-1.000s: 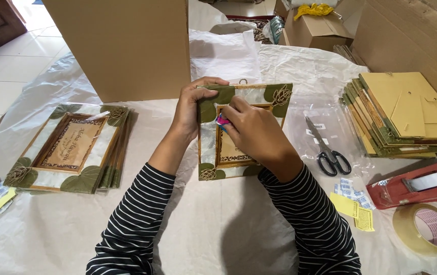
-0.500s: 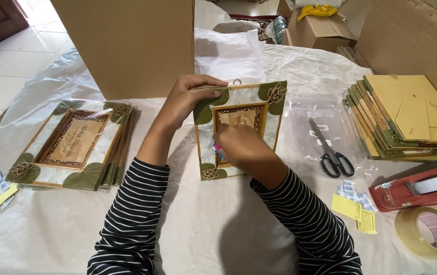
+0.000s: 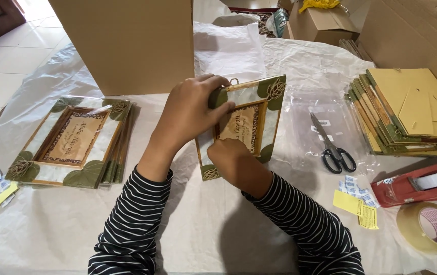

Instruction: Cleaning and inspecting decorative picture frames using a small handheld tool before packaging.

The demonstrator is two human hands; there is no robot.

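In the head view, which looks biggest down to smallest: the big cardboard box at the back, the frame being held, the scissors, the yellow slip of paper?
1. Cardboard box
2. Held frame
3. Scissors
4. Yellow slip

The box stands farther away, yet looks largest.

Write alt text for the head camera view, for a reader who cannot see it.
A person in striped sleeves holds a decorated picture frame upright on a covered table, left hand gripping its top corner, right hand at its lower edge. A stack of similar frames lies at left; scissors and tape roll at right.
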